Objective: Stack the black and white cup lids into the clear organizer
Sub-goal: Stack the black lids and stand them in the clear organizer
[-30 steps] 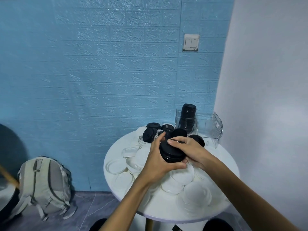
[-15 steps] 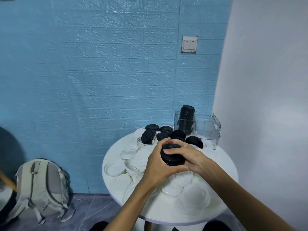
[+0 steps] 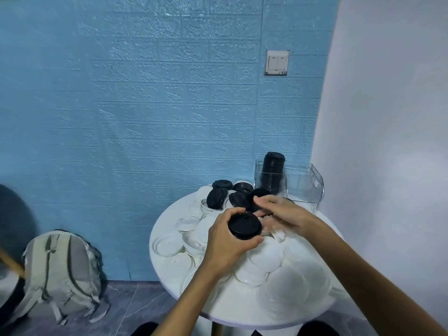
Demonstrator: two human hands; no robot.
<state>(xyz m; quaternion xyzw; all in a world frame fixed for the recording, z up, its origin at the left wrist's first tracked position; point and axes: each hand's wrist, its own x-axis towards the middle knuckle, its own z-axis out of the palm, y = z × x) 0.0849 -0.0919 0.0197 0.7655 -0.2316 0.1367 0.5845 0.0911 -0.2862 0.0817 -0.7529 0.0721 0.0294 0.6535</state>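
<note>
While round white lids (image 3: pixel 266 257) lie scattered, left hand (image 3: pixel 225 241) grips ridged black stack (image 3: pixel 244 225).

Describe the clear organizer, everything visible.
The clear organizer is a transparent, plastic-looking bin with ribbed walls and a raised handle-like lip at its right end. It stands upright at the far edge of the round white table, near the corner where the blue wall meets the white one. A tall stack of black lids stands in its left part, rising above the rim; the right part looks empty. Neither hand touches it.
</note>
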